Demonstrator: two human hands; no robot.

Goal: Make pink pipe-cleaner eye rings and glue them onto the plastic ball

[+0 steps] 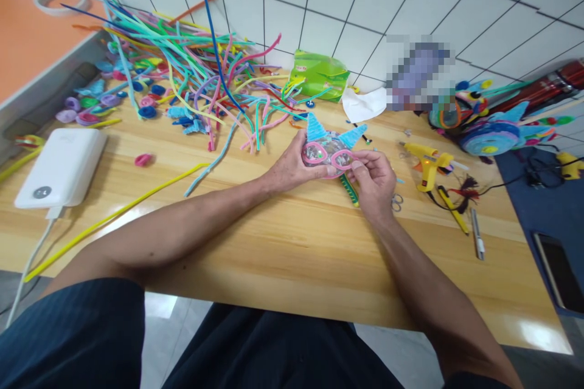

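Observation:
Over the middle of the wooden table (274,243), a small rounded craft head (329,144) is held up, with two blue pipe-cleaner ears and two pink eye-shaped rings on its front. My left hand (292,164) is closed around its left side, thumb along the lower front. At the right, my right hand (373,179) pinches the edge of the pink pipe-cleaner ring (343,160). A green-and-yellow striped tool handle (349,190) lies just below the head, partly hidden. Small scissors (397,202) rest beside my right hand.
Many colourful pipe cleaners (182,67) pile up at the back left. A white power bank (61,167) and a long yellow pipe cleaner (118,219) lie left. Rightward are a yellow glue gun (426,164), a cutter knife (477,234) and a blue craft figure (490,134). A green packet (319,76) stands behind.

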